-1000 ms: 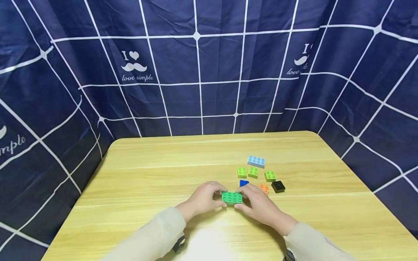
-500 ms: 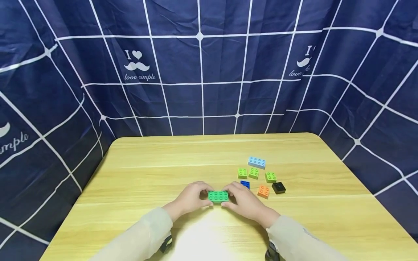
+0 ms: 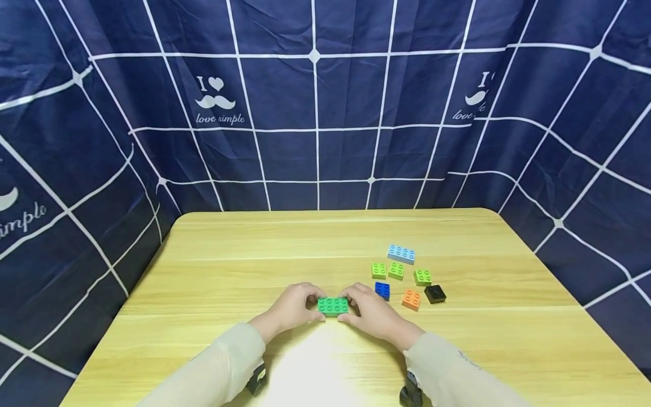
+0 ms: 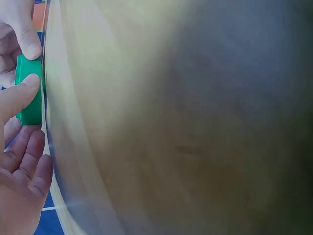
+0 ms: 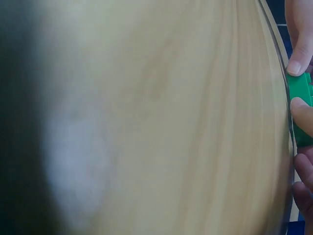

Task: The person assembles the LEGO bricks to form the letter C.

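Note:
A green eight-stud toy brick (image 3: pixel 333 306) sits level, studs up, near the middle of the wooden table in the head view. My left hand (image 3: pixel 290 308) pinches its left end between thumb and fingers. At the right end, my right hand (image 3: pixel 373 314) holds it in the same way. In the left wrist view a thumb presses the side of the green brick (image 4: pixel 32 105). Both thumbs also show against the green brick (image 5: pixel 299 88) in the right wrist view. Just right of my right hand lies a small blue brick (image 3: pixel 382 290).
Orange (image 3: pixel 411 300) and black bricks (image 3: pixel 435 294) lie to the right. Behind them are three lime bricks, one being the leftmost lime brick (image 3: pixel 378 271), and a light blue long brick (image 3: pixel 401 254). A dark blue checked curtain (image 3: pixel 341 152) surrounds the table's back and sides.
Both hands have moved left together with the green brick between them. The blue and orange bricks, partly covered by my right hand before, are now in full view.

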Tool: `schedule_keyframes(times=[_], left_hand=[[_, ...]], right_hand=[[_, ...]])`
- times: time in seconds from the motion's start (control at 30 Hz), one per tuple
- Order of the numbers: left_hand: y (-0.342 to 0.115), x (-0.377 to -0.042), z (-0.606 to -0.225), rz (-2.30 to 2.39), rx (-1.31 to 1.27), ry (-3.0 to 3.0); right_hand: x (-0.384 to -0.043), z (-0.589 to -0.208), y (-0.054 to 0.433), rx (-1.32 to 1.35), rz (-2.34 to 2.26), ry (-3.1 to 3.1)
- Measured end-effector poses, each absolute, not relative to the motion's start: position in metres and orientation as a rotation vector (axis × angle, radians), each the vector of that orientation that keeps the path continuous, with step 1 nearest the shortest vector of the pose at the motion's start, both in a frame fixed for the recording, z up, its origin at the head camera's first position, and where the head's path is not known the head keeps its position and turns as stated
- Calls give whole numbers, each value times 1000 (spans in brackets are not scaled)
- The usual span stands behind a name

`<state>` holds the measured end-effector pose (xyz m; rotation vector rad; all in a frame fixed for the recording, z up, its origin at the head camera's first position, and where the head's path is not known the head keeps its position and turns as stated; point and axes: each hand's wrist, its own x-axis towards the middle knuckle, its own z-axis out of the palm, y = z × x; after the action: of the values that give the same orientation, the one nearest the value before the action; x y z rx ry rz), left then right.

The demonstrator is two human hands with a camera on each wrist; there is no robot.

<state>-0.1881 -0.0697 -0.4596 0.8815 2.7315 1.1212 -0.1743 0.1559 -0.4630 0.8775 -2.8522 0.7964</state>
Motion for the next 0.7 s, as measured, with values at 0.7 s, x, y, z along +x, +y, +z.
schedule_keyframes(times=[0.7], left_hand=[[-68, -188, -464, 1132, 852, 2732]], right_hand=[[-176, -467, 157, 881, 794, -2846]])
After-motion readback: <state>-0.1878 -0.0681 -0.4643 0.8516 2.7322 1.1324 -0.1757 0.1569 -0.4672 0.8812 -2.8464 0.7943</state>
